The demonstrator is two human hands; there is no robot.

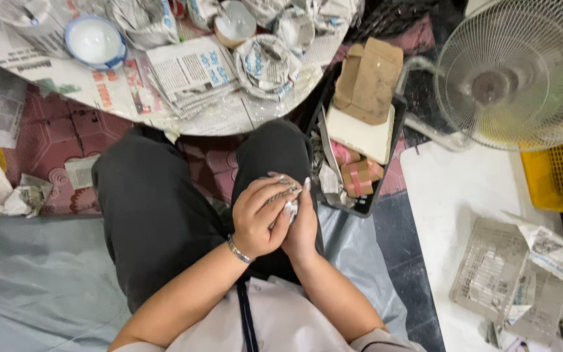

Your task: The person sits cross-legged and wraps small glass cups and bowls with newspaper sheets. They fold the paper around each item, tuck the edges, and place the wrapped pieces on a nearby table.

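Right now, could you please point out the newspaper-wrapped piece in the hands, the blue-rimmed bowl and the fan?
newspaper-wrapped piece [288,203], head view, paper showing between the fingers.
blue-rimmed bowl [94,40], head view, white inside.
fan [513,75], head view, wire grille.

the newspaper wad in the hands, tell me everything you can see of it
The wad is a small lump of crumpled newspaper, grey-white with dark print, mostly hidden. Both hands are cupped around it over the right knee: the left hand wraps it from the left with fingers curled across its top, and the right hand backs it from the right. Only a creased patch shows between the fingers. Whether anything is wrapped inside cannot be told.
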